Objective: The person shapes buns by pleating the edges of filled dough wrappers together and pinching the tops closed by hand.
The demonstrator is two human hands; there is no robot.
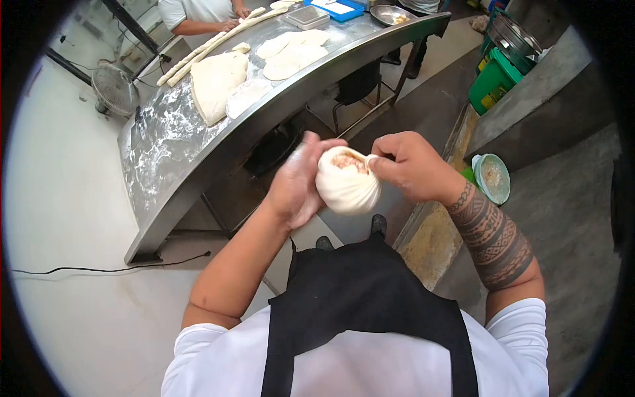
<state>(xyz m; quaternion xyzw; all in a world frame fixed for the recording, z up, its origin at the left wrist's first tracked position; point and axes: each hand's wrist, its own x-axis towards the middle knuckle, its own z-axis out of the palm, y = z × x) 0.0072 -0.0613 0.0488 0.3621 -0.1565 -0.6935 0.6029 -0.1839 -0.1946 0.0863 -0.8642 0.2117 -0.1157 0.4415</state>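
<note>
A round pleated stuffed bun point(347, 190) of white dough is held up in front of my apron. Its top is partly open, and a pinkish meat-like filling point(349, 161) shows inside. My left hand point(297, 180) cups the bun from the left side and below, its fingers partly hidden behind the dough. At the right edge of the opening, my right hand point(411, 165) pinches the dough rim between thumb and curled fingers. Folds run down the bun's side from the gathered rim.
A floured steel table point(162, 142) bears a dough slab point(215, 86), flat dough rounds point(291, 56) and long dough ropes point(218, 41). Another person's arm point(198, 26) is at its far side. A fan point(114, 87) stands left; a green bucket point(493, 83) and tub point(493, 178) are right.
</note>
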